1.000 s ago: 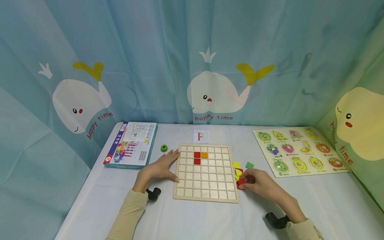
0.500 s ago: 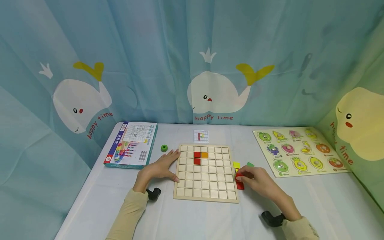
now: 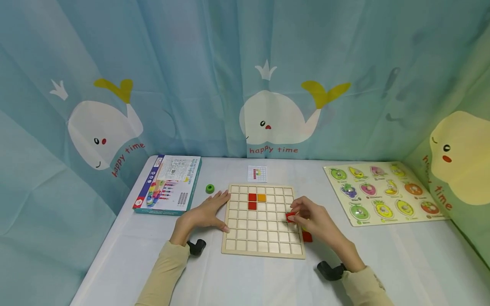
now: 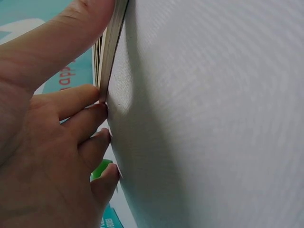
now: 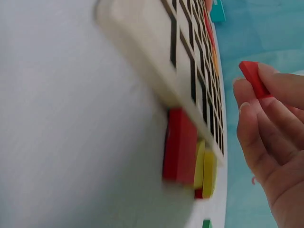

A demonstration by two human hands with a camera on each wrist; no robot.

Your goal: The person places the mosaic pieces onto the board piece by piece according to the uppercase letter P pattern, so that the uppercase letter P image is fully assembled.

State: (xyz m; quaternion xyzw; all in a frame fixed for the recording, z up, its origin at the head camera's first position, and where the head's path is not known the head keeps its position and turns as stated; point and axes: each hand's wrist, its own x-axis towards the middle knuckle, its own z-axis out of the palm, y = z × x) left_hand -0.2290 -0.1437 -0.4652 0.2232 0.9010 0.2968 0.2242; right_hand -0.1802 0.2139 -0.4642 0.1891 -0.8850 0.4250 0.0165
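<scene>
My right hand [image 3: 317, 220] pinches a red tile [image 3: 291, 217] between thumb and fingers, above the right edge of a wooden grid board [image 3: 268, 233]. In the right wrist view the red tile [image 5: 257, 80] is tilted and apart from the board. My left hand [image 3: 204, 213] rests against the board's left edge; its thumb and fingertips touch the rim in the left wrist view. Two red tiles [image 3: 252, 202] and an orange tile [image 3: 261, 198] lie in the board's upper squares. Beside its right edge lie a loose red tile [image 3: 307, 236] and yellow tiles [image 5: 208, 173], partly hidden by my right hand in the head view.
A small pattern card [image 3: 257, 174] lies behind the board. A green ring-shaped piece [image 3: 209, 188] and a toy box [image 3: 168, 185] are at the left. A fruit puzzle board [image 3: 383, 193] lies at the right. A green tile [image 5: 207, 223] shows low in the right wrist view.
My right hand has picked up a red tile from beside the board and carried it up and left, over the board's right edge. My left hand has stayed in place.
</scene>
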